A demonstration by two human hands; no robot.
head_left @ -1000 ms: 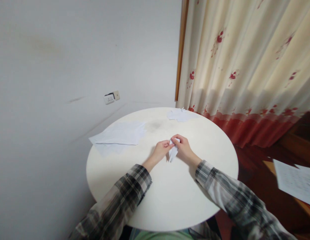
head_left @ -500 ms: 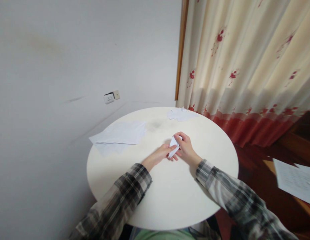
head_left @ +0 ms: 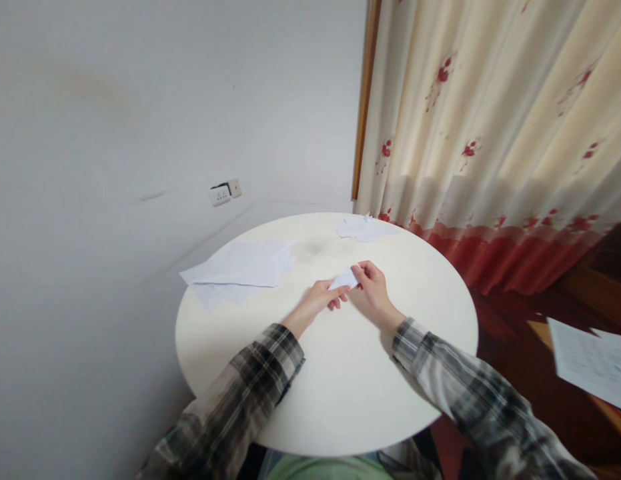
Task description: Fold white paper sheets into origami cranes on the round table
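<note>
A small folded piece of white paper [head_left: 345, 278] is held between my two hands, above the middle of the round white table [head_left: 340, 387]. My left hand [head_left: 321, 297] grips its left end, thumb on top and fingers curled below. At the other end, my right hand [head_left: 373, 283] pinches the paper's upper right corner between thumb and fingers. The paper lies slanted, its right end farther from me. Some of its underside is hidden by my fingers.
A stack of white sheets [head_left: 240, 265] lies at the table's left edge. Torn-looking white paper [head_left: 365, 229] rests at the far edge. Right of the table, sheets with writing [head_left: 587, 360] lie on a lower wooden surface. A wall [head_left: 115, 267] stands left, a curtain [head_left: 470, 193] behind.
The folded paper has turned from a steep, upright slant to a flatter one. My left hand has shifted slightly left and up, its fingers more curled; the right hand has barely moved.
</note>
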